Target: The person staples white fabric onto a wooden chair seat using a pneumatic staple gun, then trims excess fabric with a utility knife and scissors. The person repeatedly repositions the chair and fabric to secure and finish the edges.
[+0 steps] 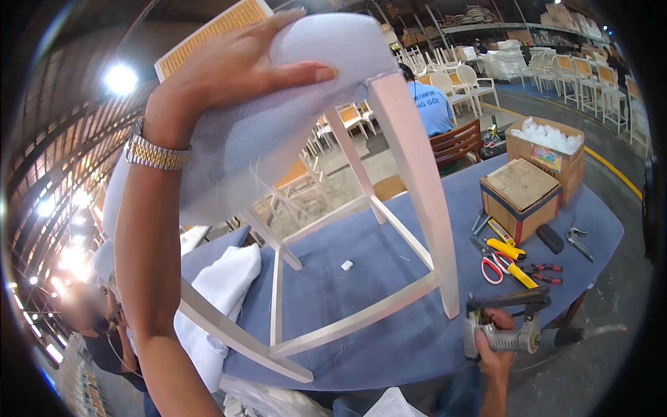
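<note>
A pale wooden chair (417, 181) stands on the blue-covered table (333, 306), with white ribbed fabric (243, 139) over its seat and a woven cane back (208, 35). My left hand (229, 69) grips the seat's edge, thumb along the side and fingers over the top. Loose threads hang from the fabric's underside. Low on the right, my right hand (495, 351) is wrapped round a metal air staple gun (511, 339), apart from the chair's near right leg. A hose fitting sticks out of the gun to the right.
Scissors (493, 270), a yellow-handled knife (506, 248), red-handled pliers (547, 272) and a cardboard box (521, 198) lie at the right. Behind stands a carton of white stuffing (549, 146). White cloth (215, 299) lies left. Two people (432, 104) are nearby.
</note>
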Action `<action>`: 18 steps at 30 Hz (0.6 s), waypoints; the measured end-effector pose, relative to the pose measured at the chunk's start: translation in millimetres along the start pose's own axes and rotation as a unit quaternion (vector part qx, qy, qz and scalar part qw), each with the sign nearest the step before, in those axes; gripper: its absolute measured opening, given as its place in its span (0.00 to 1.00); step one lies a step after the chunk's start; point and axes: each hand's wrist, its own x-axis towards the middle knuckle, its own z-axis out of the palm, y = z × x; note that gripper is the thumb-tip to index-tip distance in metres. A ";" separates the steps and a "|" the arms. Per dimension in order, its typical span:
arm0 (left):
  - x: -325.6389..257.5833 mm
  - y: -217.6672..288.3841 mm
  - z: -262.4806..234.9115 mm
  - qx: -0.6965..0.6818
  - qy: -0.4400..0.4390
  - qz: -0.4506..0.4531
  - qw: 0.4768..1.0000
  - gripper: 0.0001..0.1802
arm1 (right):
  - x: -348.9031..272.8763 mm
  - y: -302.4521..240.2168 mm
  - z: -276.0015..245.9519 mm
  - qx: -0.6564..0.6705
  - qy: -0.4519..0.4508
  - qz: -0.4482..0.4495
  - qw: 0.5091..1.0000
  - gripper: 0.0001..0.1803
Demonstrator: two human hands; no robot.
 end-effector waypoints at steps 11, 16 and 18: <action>-37.6 79.0 -11.6 0.177 -0.002 -0.057 0.983 0.59 | 155.1 -115.3 182.7 0.059 -0.056 -0.376 0.923 0.22; -34.9 38.6 30.5 0.231 0.166 -0.002 0.959 0.57 | 200.5 -133.3 239.1 0.164 -0.044 -0.446 0.879 0.18; -36.1 40.6 32.7 0.214 0.165 -0.004 0.963 0.58 | 205.4 -140.4 250.9 0.181 -0.052 -0.449 0.874 0.18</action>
